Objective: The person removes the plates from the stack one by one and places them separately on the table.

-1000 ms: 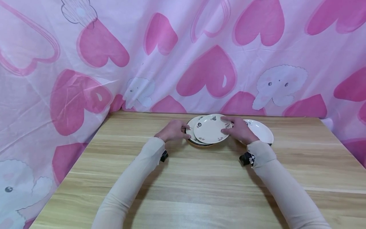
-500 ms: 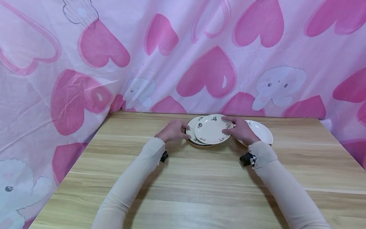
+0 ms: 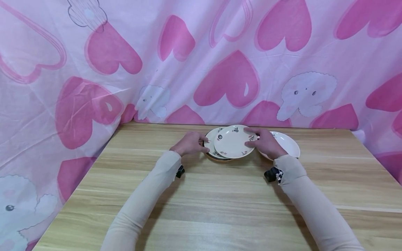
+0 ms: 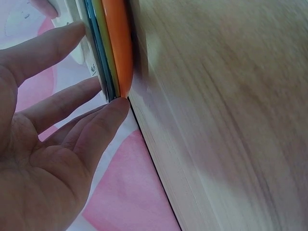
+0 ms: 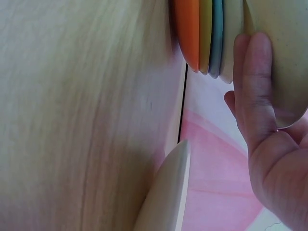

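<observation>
My right hand (image 3: 267, 144) grips a white plate (image 3: 233, 141) with small dark floral prints by its right edge. It tilts over a stack of dishes, overlapping the stack's right side. On top of that stack lies another white printed plate (image 3: 211, 143); beneath it the left wrist view shows a teal dish (image 4: 98, 48), a yellow dish (image 4: 107, 48) and an orange dish (image 4: 119, 48). The fingertips of my left hand (image 3: 189, 143) touch the stack's left rim, fingers spread. In the right wrist view, fingers (image 5: 257, 72) lie under the held plate (image 5: 291, 57).
To the right, partly behind my right hand, a white dish (image 3: 288, 144) with dark prints stands on the wooden table (image 3: 201, 202). A pink curtain (image 3: 226, 76) with hearts hangs along the table's back edge and left side.
The right hand and the plate it holds have shifted very slightly to the right. The left hand and the stack stay where they were.
</observation>
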Motion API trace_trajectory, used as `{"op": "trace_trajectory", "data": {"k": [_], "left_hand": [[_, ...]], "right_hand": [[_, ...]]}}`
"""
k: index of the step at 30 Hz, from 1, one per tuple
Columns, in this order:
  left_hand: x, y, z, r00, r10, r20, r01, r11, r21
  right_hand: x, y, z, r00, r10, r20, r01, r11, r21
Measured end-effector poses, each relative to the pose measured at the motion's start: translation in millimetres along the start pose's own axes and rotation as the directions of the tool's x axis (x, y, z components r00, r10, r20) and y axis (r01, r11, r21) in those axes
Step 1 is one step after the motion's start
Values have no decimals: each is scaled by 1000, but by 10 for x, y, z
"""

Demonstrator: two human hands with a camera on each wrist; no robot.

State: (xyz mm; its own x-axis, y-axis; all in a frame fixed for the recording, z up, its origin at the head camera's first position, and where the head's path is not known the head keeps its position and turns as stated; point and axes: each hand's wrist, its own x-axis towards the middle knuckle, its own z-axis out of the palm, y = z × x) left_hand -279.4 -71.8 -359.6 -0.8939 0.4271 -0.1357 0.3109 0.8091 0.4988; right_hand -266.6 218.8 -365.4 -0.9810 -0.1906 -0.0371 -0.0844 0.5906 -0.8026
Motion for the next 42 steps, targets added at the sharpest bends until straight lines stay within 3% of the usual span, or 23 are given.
{"op": "trace_trajectory", "data": {"k": [42], "left_hand": [[3, 6, -5, 1000, 14, -8, -14, 1000, 25]], "right_hand": [[-92, -36, -122, 999, 17, 37, -18, 999, 46]]}}
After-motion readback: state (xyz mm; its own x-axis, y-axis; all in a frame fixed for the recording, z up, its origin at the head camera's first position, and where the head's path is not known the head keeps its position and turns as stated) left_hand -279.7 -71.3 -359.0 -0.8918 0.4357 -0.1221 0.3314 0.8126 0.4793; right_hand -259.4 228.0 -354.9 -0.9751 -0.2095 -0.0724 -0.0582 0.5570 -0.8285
